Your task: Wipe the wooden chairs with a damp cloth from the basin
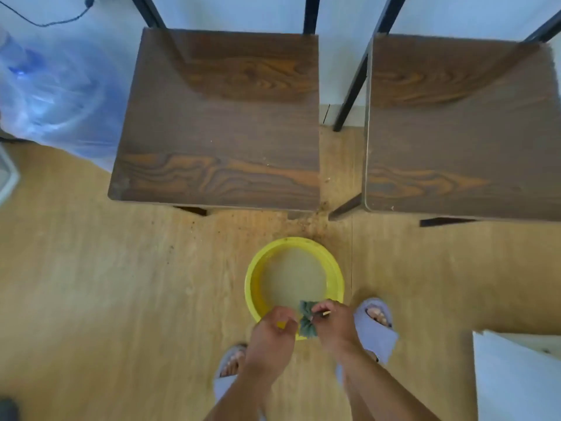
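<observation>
Two dark wooden chairs stand ahead, the left chair (218,126) and the right chair (461,132), seats facing me. A yellow basin (256,268) of cloudy water sits on the floor between my feet and the chairs. Over its near rim, my left hand (273,332) and my right hand (334,323) both grip a small grey-green cloth (307,319), bunched and twisted between them. Part of the cloth is hidden inside my fingers.
Crumbs and dirt lie on the wooden floor (121,284) near the chair legs. A translucent blue plastic bag (54,92) sits at the left. A white cabinet corner (516,378) stands at the lower right. A black cable (60,16) runs along the wall.
</observation>
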